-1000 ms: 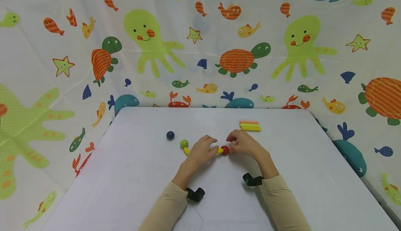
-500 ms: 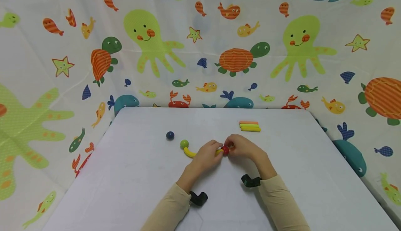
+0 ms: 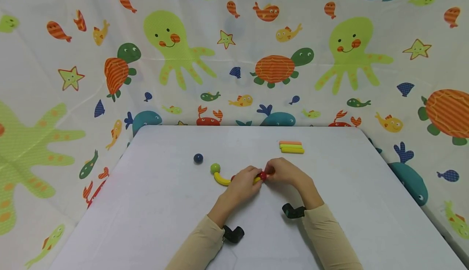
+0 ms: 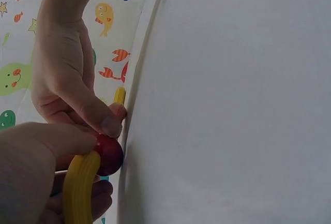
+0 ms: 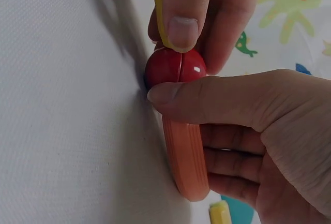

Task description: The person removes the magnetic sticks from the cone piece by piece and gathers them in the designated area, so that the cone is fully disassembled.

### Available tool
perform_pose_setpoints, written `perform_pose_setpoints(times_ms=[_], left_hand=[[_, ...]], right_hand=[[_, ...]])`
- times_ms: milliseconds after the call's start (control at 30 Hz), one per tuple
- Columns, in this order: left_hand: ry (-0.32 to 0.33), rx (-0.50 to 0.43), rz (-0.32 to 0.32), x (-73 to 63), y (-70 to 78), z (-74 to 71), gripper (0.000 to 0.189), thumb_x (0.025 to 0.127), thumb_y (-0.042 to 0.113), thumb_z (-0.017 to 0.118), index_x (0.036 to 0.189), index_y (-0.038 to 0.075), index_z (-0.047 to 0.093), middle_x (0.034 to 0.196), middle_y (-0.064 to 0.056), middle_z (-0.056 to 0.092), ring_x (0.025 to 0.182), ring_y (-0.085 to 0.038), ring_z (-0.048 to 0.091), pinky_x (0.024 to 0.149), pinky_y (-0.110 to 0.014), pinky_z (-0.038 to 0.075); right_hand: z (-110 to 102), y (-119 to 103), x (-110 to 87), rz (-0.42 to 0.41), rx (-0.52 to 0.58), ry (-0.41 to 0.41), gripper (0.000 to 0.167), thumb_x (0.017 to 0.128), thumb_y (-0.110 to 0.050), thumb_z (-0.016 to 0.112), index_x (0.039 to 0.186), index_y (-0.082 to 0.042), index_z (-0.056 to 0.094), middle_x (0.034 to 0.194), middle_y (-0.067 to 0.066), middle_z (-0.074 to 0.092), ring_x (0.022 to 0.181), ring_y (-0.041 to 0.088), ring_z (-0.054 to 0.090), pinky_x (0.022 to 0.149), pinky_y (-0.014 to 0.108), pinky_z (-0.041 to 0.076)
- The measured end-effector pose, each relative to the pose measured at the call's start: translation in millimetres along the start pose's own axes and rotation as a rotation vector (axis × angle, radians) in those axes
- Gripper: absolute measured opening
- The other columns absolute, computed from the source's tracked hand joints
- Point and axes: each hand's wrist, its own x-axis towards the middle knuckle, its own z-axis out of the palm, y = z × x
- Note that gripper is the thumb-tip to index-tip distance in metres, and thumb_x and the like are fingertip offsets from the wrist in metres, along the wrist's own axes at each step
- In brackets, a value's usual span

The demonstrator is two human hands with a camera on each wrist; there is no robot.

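Observation:
My left hand [image 3: 243, 184] pinches a yellow curved stick [image 4: 77, 190] close to its end, where it meets a red ball [image 4: 109, 155]. On the ball's other side, my right hand [image 3: 287, 172] holds an orange curved stick [image 5: 185, 157] between thumb and fingers. The right thumb lies over the place where the stick's end meets the ball, so the joint is hidden. To the left, another yellow curved stick [image 3: 221, 179] reaches from a green ball [image 3: 215, 168] toward a second red ball [image 3: 233, 177], mostly hidden behind my left hand.
A dark blue ball [image 3: 198, 158] lies apart at the left on the white table [image 3: 154, 205]. Beyond my right hand, an orange stick [image 3: 290, 142] and yellow sticks [image 3: 292, 150] lie side by side. A printed curtain [image 3: 234, 66] hangs behind the table's far edge.
My left hand has shifted right along the yellow stick to the red ball. My right hand has come in from beside the ball, its fingers closing at the ball's right side.

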Motion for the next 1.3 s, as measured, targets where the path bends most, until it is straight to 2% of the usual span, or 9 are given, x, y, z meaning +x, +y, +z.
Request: perform_pose_setpoints(times_ms=[200,500,767,1033,1300], left_hand=[[0.014,-0.002,-0.002,-0.5,-1.2,1.6,0.037,0.096,0.019,0.066,0.128,0.002,0.065,0.121,-0.010,0.068,0.109,-0.021,0.067,0.096,-0.033,0.055],[0.034,0.023,0.002,-1.3,-1.7,1.5,0.033,0.094,0.017,0.069,0.124,0.002,0.067,0.116,-0.010,0.069,0.104,-0.021,0.068,0.093,-0.034,0.056],[0.033,0.017,-0.011,-1.9,-1.5,1.5,0.030,0.095,0.016,0.068,0.121,0.003,0.068,0.114,-0.010,0.069,0.102,-0.021,0.067,0.092,-0.034,0.056],[0.046,0.022,0.003,-0.2,-3.1,3.0,0.029,0.095,0.016,0.066,0.121,0.002,0.068,0.114,-0.010,0.069,0.103,-0.021,0.068,0.092,-0.035,0.056],[0.029,0.021,-0.005,0.3,-3.4,2.5,0.032,0.095,0.017,0.066,0.123,0.002,0.067,0.116,-0.011,0.069,0.104,-0.022,0.067,0.094,-0.034,0.056]], right_hand=[[1.6,-3.3,0.8,-0.013,0.012,-0.013,0.008,0.085,-0.015,0.079,0.090,-0.013,0.072,0.081,-0.004,0.067,0.077,0.014,0.057,0.076,0.028,0.055],[5.0,-6.5,2.5,-0.033,0.018,-0.032,0.009,0.085,-0.014,0.077,0.091,-0.014,0.071,0.082,-0.004,0.065,0.078,0.013,0.057,0.075,0.026,0.053],[7.4,-7.0,4.7,-0.073,-0.004,-0.024,0.008,0.085,-0.011,0.076,0.087,-0.013,0.068,0.079,-0.003,0.062,0.075,0.013,0.054,0.071,0.027,0.049],[5.9,-5.3,4.4,-0.014,-0.032,-0.013,0.006,0.089,-0.011,0.073,0.093,-0.011,0.069,0.084,-0.001,0.062,0.080,0.014,0.054,0.075,0.029,0.049],[3.2,-2.2,1.8,0.004,-0.039,-0.018,0.014,0.090,-0.016,0.073,0.101,-0.008,0.069,0.089,0.001,0.063,0.084,0.015,0.055,0.080,0.031,0.051]])
